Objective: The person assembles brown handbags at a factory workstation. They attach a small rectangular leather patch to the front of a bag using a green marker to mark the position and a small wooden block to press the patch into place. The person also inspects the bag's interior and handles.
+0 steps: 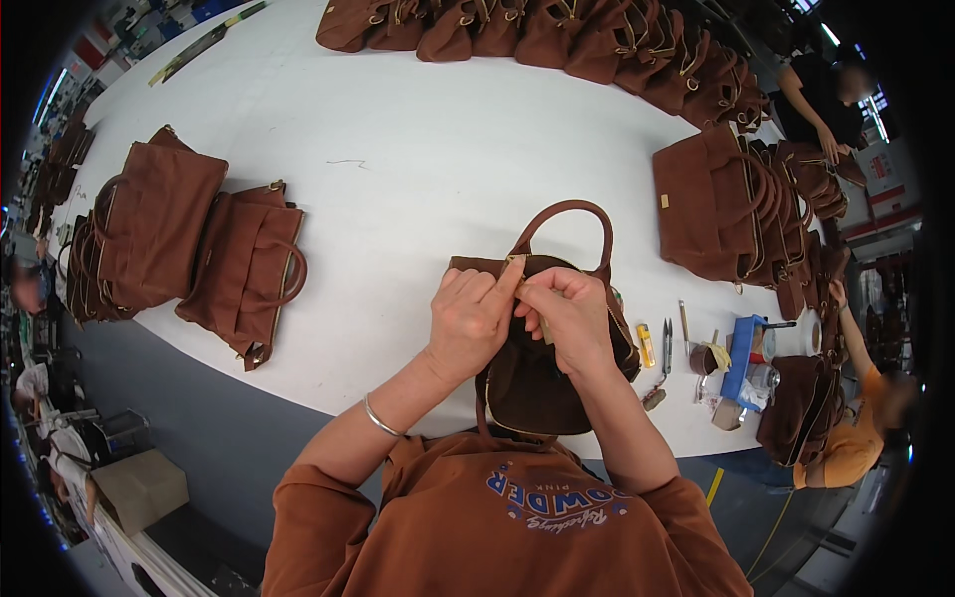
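A brown handbag (532,388) lies open in front of me at the table's near edge, its dark lining and gold zipper showing. One of its rounded handles (567,206) arches away from me. My left hand (468,316) is closed at the bag's far rim, its forefinger and thumb tip gripping the edge by the handle's base. Close beside it, my right hand (571,313) pinches at the same spot, over the bag's opening. Whatever small thing its fingertips hold is hidden; a pale, thin piece shows below the curled fingers.
Brown handbags stand in stacks at left (164,229) and right (701,204), with a row (527,35) along the far edge. To my right lie a yellow lighter (646,344), tweezers (668,348) and a blue bin (741,358). Co-workers stand at the right.
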Demonstrator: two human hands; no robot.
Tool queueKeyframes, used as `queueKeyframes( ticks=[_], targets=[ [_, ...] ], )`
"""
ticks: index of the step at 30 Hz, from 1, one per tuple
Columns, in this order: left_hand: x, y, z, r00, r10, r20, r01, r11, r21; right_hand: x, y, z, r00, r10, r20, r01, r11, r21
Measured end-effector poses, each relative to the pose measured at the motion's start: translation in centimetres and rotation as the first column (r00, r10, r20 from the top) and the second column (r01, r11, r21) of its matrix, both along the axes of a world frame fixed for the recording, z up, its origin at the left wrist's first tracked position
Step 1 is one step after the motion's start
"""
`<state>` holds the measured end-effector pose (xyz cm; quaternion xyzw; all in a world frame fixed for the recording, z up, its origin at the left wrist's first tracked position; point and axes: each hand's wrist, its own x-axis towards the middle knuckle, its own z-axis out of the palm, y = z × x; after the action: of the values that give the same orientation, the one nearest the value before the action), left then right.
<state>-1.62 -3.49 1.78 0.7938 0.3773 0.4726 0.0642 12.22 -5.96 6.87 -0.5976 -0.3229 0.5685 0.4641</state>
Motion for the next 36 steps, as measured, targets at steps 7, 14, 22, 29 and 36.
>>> queueKeyframes(
  ticks=[7, 14, 22, 29, 36],
  targets=[
    [0.2, -0.1, 0.0, 1.000, 0.009, 0.009, -0.009, 1.000, -0.011, 0.0, -0.2, -0.1, 1.000, -0.010, -0.006, 0.010, 1.000, 0.010],
    [0.0, -0.2, 0.2, 0.999, 0.020, -0.029, -0.021, 0.999, -0.034, 0.0, -0.7, -0.4, 1.000, -0.021, 0.011, 0.020, 0.998, 0.056],
    [0.1, 0.0, 0.3, 0.999, 0.031, 0.023, -0.030, 0.998, -0.054, 0.1, -1.1, -0.3, 0.998, -0.020, 0.068, 0.010, 0.989, 0.145],
    [-0.1, 0.0, 0.5, 0.999, 0.047, -0.022, -0.049, 0.994, -0.094, -0.1, -1.2, -0.5, 0.980, -0.012, 0.200, -0.030, 0.978, 0.207],
    [0.2, 0.0, -0.1, 0.999, 0.030, 0.013, -0.030, 0.999, -0.044, 0.3, -0.8, -0.5, 0.980, 0.048, 0.192, -0.069, 0.993, 0.100]
  ],
)
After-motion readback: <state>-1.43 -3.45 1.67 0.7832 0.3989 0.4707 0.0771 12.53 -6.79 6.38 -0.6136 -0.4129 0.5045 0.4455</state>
